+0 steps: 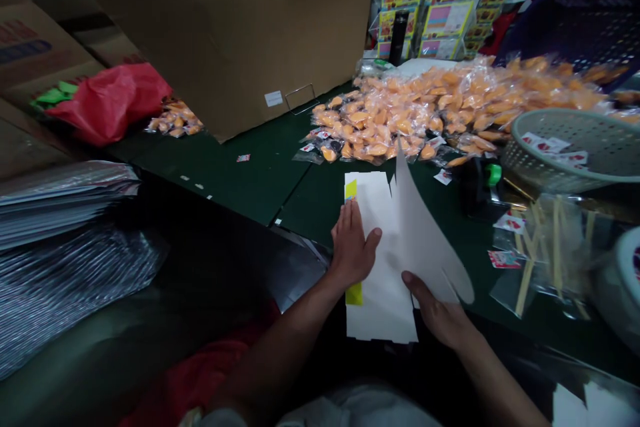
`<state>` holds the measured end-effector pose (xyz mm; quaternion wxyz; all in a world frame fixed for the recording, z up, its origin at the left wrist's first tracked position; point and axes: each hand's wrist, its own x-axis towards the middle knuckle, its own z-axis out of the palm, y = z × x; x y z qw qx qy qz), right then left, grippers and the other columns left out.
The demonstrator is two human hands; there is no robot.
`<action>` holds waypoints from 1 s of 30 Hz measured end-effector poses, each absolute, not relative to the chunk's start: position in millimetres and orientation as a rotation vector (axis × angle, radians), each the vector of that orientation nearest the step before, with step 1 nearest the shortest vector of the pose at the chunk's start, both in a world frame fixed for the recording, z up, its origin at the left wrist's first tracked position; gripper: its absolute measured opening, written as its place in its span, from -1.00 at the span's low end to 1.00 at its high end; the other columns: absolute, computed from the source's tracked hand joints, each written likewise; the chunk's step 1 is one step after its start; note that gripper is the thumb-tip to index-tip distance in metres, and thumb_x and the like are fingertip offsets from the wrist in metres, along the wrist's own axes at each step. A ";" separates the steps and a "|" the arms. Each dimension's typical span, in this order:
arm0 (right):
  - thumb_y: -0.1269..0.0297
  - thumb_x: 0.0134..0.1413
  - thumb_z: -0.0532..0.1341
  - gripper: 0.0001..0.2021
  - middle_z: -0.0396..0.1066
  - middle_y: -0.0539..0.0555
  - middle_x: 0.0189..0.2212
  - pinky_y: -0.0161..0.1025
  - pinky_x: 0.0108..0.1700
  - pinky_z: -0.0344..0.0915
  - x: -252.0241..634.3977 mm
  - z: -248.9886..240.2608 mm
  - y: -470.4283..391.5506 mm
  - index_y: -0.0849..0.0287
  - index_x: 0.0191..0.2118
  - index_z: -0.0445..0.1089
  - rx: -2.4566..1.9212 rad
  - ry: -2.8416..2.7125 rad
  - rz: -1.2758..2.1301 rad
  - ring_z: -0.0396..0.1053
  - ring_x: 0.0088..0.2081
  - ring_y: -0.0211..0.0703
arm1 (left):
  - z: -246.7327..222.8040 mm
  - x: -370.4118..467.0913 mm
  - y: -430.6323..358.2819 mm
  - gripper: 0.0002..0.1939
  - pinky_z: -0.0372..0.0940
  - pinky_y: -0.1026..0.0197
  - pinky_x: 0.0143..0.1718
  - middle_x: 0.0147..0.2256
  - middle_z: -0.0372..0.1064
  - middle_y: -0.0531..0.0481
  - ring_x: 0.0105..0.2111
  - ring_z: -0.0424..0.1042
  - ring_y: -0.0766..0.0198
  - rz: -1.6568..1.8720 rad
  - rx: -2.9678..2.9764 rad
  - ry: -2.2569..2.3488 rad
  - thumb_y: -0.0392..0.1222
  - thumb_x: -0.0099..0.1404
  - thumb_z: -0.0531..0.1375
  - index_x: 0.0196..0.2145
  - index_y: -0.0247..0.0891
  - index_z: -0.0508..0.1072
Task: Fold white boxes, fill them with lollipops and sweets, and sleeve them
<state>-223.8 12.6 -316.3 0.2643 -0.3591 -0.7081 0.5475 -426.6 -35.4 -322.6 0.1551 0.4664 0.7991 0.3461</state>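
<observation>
A white cardboard box blank (377, 307) lies at the near edge of the green table, with a yellow printed strip along its left side. My left hand (353, 244) rests flat on that left side, fingers stretched forward and thumb spread out. At the right, my right hand (437, 310) grips the blank's right part, thumb on the inner face and fingers hidden behind. The blank's right panel (425, 234) stands raised and curved, with a slot cut near its lower edge.
Orange items in clear bags (400, 114) pile up behind the blank. A pale green basket (520, 154), a tape dispenser (477, 187) and bagged wooden sticks (557, 240) stand right. A large carton (240, 40) rises at the back left; silvery sheets (65, 287) are stacked left.
</observation>
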 end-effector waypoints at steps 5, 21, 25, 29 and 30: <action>-0.15 0.21 0.35 -0.34 0.45 0.26 0.23 0.24 0.49 0.04 -219.8 -323.2 21.0 0.19 0.27 0.47 -1.183 -1.721 1.330 0.30 0.34 0.25 | -317.4 -455.4 -41.0 -0.14 -0.03 -0.22 0.49 0.50 -0.04 -0.33 0.51 -0.03 -0.11 1.131 1.161 2.272 -0.27 0.33 0.18 0.52 -0.31 0.02; 0.04 0.06 0.47 -0.36 0.47 0.31 0.19 0.20 0.39 0.25 -221.6 -319.2 47.7 0.26 0.20 0.48 -1.310 -1.499 1.209 0.42 0.24 0.25 | -291.2 -384.7 -127.4 -0.14 -0.08 -0.23 0.51 0.51 -0.10 -0.41 0.53 -0.13 -0.21 0.214 2.177 1.861 -0.34 0.34 0.22 0.51 -0.45 0.00; -0.02 0.02 0.49 -0.34 0.47 0.28 0.20 0.20 0.42 0.21 -216.7 -314.9 43.2 0.23 0.19 0.50 -1.300 -1.482 1.293 0.36 0.29 0.27 | -273.6 -408.4 -116.1 -0.28 0.14 -0.09 0.43 0.43 0.15 -0.34 0.44 0.16 -0.09 0.303 2.001 1.760 -0.33 0.35 0.18 0.44 -0.39 0.19; 0.02 0.07 0.49 -0.50 0.54 0.15 0.12 0.19 0.47 0.12 -197.8 -324.6 47.5 0.11 0.09 0.56 -1.098 -1.536 1.516 0.38 0.27 0.19 | -240.6 -436.5 -92.0 -0.63 0.36 0.05 0.12 0.08 0.56 -0.17 0.09 0.53 0.02 0.341 1.816 1.660 -0.23 0.48 0.11 0.18 -0.23 0.49; 0.03 0.06 0.49 -0.54 0.55 0.12 0.09 0.20 0.45 0.16 -190.8 -327.9 51.1 0.08 0.05 0.58 -0.995 -1.540 1.627 0.41 0.24 0.19 | -236.9 -443.6 -84.2 -0.68 0.36 0.09 0.03 -0.02 0.59 -0.13 -0.01 0.56 0.05 0.358 1.770 1.631 -0.20 0.48 0.12 0.10 -0.22 0.54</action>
